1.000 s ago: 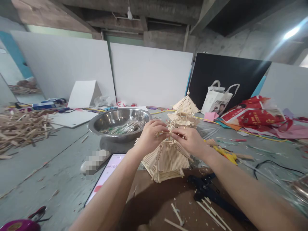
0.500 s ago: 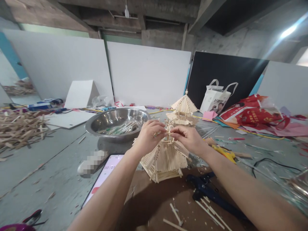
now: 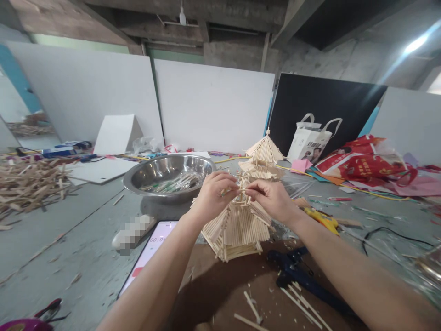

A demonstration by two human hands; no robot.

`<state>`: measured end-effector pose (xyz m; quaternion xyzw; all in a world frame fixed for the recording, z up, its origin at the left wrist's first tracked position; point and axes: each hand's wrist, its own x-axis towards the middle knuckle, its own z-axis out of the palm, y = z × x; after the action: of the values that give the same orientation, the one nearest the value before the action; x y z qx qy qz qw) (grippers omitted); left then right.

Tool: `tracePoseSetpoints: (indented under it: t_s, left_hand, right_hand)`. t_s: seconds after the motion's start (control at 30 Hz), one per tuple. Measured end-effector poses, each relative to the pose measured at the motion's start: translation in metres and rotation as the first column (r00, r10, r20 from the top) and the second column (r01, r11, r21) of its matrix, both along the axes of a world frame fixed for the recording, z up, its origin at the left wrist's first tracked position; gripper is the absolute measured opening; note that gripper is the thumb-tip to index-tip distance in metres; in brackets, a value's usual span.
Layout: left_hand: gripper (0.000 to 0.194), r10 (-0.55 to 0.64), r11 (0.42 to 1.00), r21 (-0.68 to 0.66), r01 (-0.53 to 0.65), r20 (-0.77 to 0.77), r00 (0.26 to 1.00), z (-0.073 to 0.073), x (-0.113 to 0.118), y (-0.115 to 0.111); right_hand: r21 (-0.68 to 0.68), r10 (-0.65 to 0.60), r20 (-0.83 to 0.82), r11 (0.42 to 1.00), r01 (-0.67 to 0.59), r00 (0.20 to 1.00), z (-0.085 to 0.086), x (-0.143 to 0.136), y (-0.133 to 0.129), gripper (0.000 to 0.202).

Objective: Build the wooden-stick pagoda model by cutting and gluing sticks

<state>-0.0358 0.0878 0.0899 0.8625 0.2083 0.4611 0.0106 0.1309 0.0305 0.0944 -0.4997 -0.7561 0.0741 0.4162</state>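
A model pavilion (image 3: pixel 237 227) built of thin wooden sticks stands in front of me, its lower roof of sticks laid side by side. Above that roof, my left hand (image 3: pixel 215 191) and my right hand (image 3: pixel 272 198) meet with pinched fingers. A short wooden stick (image 3: pixel 242 189) runs between their fingertips, at the upper framework of the model. Whether the stick touches the framework I cannot tell, since my fingers cover much of it. Behind it rises a second pointed stick roof (image 3: pixel 264 149) with a small finial.
A steel basin (image 3: pixel 168 161) holding sticks in plastic is at the left, near a phone (image 3: pixel 151 248) showing a timer. Dark blue cutters (image 3: pixel 292 269) and loose sticks (image 3: pixel 301 301) lie on the brown board (image 3: pixel 220 294). Beyond my right forearm is a yellow glue gun (image 3: pixel 322 219).
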Motion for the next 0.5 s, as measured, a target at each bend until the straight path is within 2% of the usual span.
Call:
tracePoseSetpoints:
  t_s: [0.33,0.5]
  left_hand:
    - [0.009,0.0,1.0,0.022,0.001,-0.02,1.0,-0.0028,0.0005,0.0007]
    - [0.007,0.014,0.998,0.053,-0.014,-0.006,1.0,-0.0038,0.002,0.0003]
  right_hand:
    - [0.05,-0.023,0.065,0.999,0.019,0.998,-0.0013,-0.001,-0.0012,0.016]
    - [0.021,0.008,-0.017,1.0,-0.008,1.0,-0.0052,0.0002,0.0006,0.02]
